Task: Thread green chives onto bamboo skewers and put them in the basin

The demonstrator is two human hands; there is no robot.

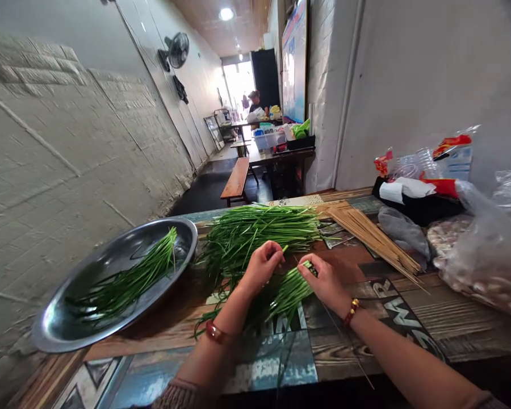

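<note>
My left hand (262,267) is closed in a pinch on a green chive stalk (285,249), whose pale end pokes out past the fingertips. Close beside it, my right hand (322,278) grips a small bunch of chives (292,292) near the cut ends, the leaves trailing down to the left. A thin bamboo skewer (357,359) runs through the right hand's grip and slants toward the table's front edge. Behind both hands lies a large pile of loose chives (259,227). How the bunch sits on the skewer is partly hidden by the fingers.
On the left stands a wide metal basin (187,241) with a bundle of chives (140,272) in it. Bamboo skewers (370,236) lie back right, beside plastic bags (489,250). Beyond are a bench (237,179), another table and a seated person (255,105).
</note>
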